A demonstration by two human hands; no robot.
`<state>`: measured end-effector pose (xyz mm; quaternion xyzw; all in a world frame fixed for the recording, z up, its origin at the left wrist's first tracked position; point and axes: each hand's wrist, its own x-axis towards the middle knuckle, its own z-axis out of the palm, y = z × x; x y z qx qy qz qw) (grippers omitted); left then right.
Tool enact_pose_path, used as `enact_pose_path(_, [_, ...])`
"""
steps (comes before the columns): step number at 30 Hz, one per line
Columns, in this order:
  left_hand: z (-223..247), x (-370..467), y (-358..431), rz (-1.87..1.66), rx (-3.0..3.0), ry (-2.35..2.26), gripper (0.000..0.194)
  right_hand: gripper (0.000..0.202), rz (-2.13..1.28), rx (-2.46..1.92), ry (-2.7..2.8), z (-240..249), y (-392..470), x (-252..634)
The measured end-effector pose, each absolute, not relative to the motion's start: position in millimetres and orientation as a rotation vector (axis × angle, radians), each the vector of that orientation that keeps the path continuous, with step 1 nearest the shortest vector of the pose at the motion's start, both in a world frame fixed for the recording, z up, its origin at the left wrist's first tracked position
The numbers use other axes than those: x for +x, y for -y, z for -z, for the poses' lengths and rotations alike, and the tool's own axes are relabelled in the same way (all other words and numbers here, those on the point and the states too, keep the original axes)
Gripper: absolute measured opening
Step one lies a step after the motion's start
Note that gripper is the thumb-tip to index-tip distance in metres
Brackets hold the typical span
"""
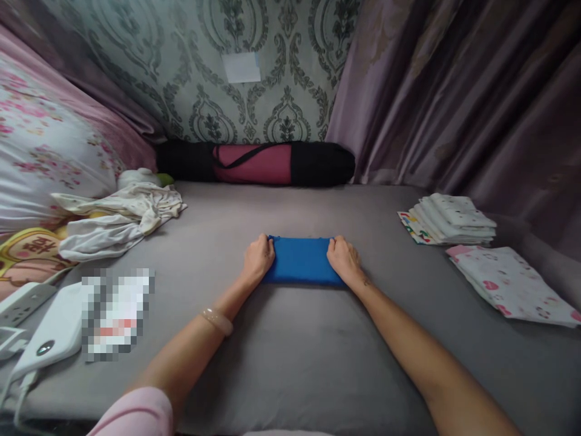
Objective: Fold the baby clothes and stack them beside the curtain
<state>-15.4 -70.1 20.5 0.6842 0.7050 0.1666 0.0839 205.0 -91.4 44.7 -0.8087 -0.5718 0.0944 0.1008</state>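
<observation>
A flat blue rectangular item [300, 260], which looks like folded fabric or a pouch, lies at the middle of the grey sheet [299, 351]. Its left end is gripped by my left hand [259, 259], fingers closed around the upper corner. My right hand [345, 260] holds the opposite end in the same way, fingers curled over the edge. The parts of the item under my fingers are hidden.
Behind lies a long black and pink bag [252, 163] against the wall. Folded cloths [454, 221] and a patterned cloth [512, 284] are at right. Crumpled cloth [122, 221], a white device [57, 330] and a power strip [27, 303] sit at left.
</observation>
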Motion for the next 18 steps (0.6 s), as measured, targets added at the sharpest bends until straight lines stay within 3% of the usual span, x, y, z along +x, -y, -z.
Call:
enact_pose_path(9, [-22.2, -20.2, 59.8, -0.496, 1.933, -2.109, 0.029, 0.039, -0.393, -2.418, 1.763, -48.8, 80.2, 215.1])
enact_pose_path(13, [-34.8, -22.6, 72.7, -0.578, 2.020, -2.106, 0.034, 0.037, -0.190, -2.405, 1.816, -55.1, 86.1, 214.1])
enact_pose_path(16, [-41.9, -13.0, 90.7, -0.638, 2.371, -2.008, 0.038, 0.043, 0.010, -2.147, 1.994, -57.4, 94.6, 198.7])
enact_pose_path(18, [-41.6, -2.3, 99.0, -0.555, 2.553, -1.843, 0.042, 0.047, -0.045, -1.826, 2.231, -54.6, 98.7, 182.4])
